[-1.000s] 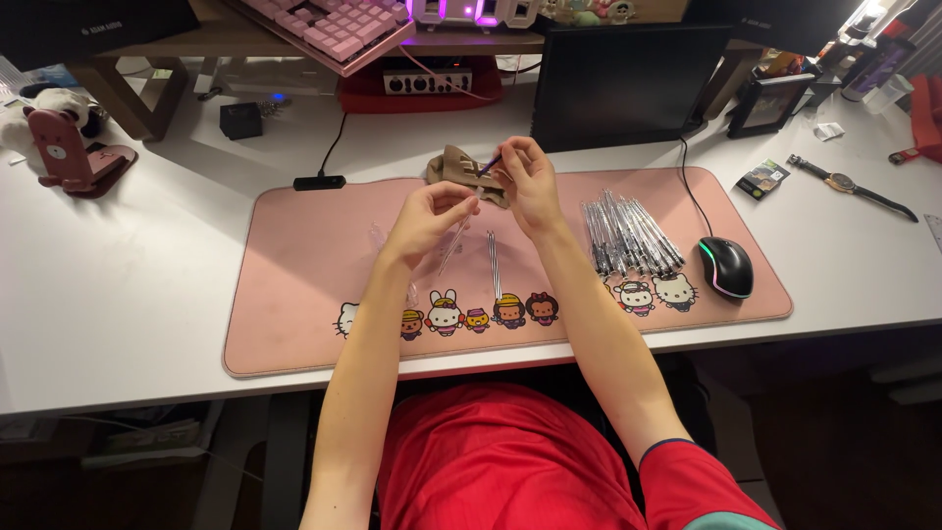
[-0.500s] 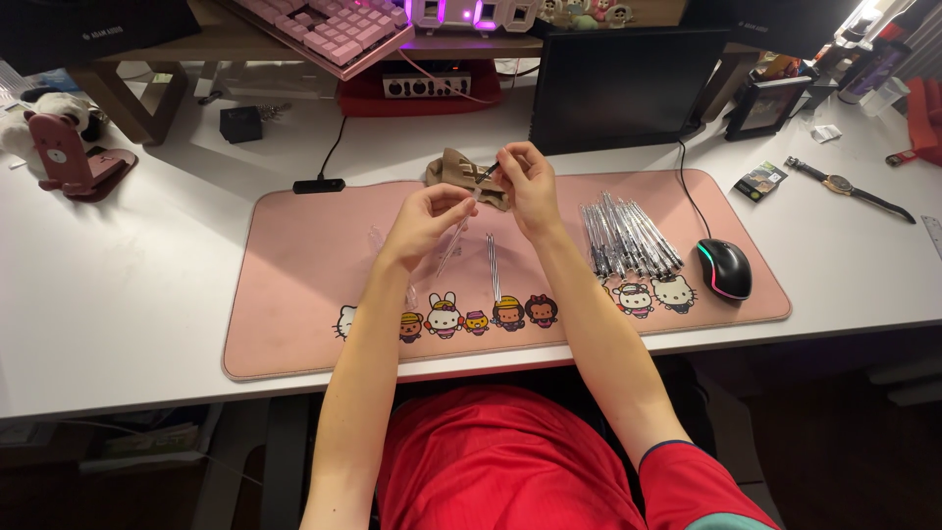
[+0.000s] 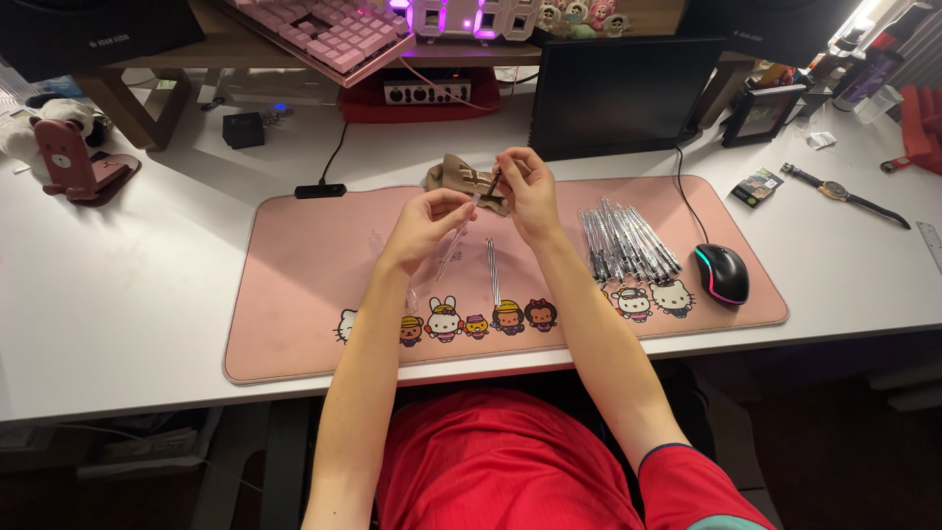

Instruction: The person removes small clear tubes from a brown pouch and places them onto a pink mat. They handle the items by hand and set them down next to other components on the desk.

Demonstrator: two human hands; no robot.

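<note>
Pinched between both hands, left hand (image 3: 424, 228) and right hand (image 3: 525, 191), one clear pen (image 3: 461, 228) is mid-assembly at frame centre; pile of pens (image 3: 628, 240) at right, loose parts (image 3: 494, 270) remain.

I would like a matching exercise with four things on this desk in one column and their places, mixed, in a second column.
Things:
1. computer mouse
2. wristwatch
3. bundle of pens
4. clear pen tube

Places:
A. on the white desk, beyond the right end of the pink mat
B. held in the left hand
C. on the mat, at its right edge
D. on the mat, between the right hand and the mouse

Pairs: 1-C, 2-A, 3-D, 4-B
</note>
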